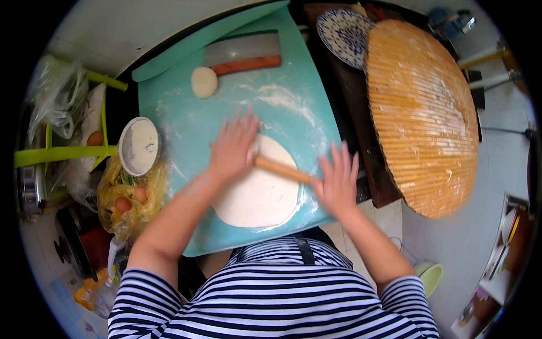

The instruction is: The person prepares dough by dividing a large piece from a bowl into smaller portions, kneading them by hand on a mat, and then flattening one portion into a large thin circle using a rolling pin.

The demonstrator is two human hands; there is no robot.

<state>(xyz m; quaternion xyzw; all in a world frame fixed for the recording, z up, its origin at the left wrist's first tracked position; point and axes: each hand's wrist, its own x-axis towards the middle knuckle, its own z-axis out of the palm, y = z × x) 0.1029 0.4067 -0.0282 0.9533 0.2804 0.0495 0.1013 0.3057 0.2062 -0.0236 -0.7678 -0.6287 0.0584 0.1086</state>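
Observation:
A wooden rolling pin (281, 170) lies slanted across a flat, rounded sheet of dough (258, 199) on a teal floured mat (178, 127). My left hand (235, 148) presses on the pin's left end, fingers spread and blurred. At the other end, my right hand (337, 178) touches the pin near the base of the thumb, its fingers stretched out and apart. Farther back on the mat sit a small round piece of dough (204, 82) and a cleaver-like blade (243, 48) with a reddish wooden strip (247, 65) along its near edge.
Left of the mat stand a bowl of flour (139, 146), a yellow plastic bag with eggs (123, 205) and a green rack (63, 154). To the right are a blue-and-white patterned plate (345, 37) and a large round floured slatted tray (423, 123). The mat's far edge is rolled up.

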